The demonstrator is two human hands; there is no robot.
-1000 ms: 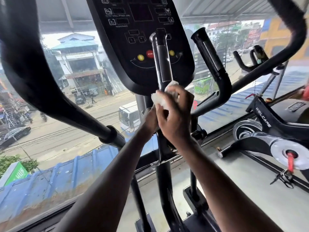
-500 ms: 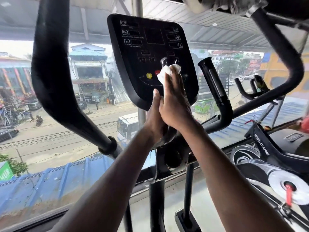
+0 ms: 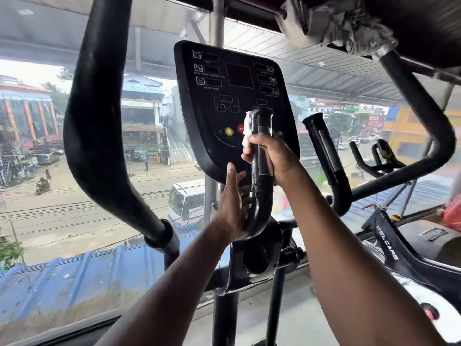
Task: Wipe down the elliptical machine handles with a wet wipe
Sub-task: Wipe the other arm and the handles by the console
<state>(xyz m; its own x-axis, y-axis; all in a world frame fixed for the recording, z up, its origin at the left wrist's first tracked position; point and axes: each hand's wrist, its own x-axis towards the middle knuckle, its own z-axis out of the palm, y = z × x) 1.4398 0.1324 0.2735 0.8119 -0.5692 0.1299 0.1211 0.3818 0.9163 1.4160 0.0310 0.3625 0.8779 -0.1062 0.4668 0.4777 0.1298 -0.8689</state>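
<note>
A black fixed handle [image 3: 260,171] of the elliptical rises in front of the black console [image 3: 232,101]. My right hand [image 3: 274,158] grips this handle near its top, pressing a white wet wipe [image 3: 247,131] against its left side. Lower down, my left hand [image 3: 232,208] wraps the curved base of the same handle. A second fixed handle [image 3: 324,151] stands to the right, untouched. The large moving arm [image 3: 99,121] curves down on the left, and the other moving arm [image 3: 424,116] arcs across the upper right.
A window runs behind the machine, with a street and a blue roof beyond. An exercise bike [image 3: 389,250] with its handlebars [image 3: 379,156] stands at the right. Crumpled grey cloth [image 3: 336,23] hangs at the top right. The grey floor [image 3: 294,315] lies below.
My right hand with the wipe has slid up the fixed handle from its lower part to near the top. My left hand stays at the handle's base. The view has tilted upward.
</note>
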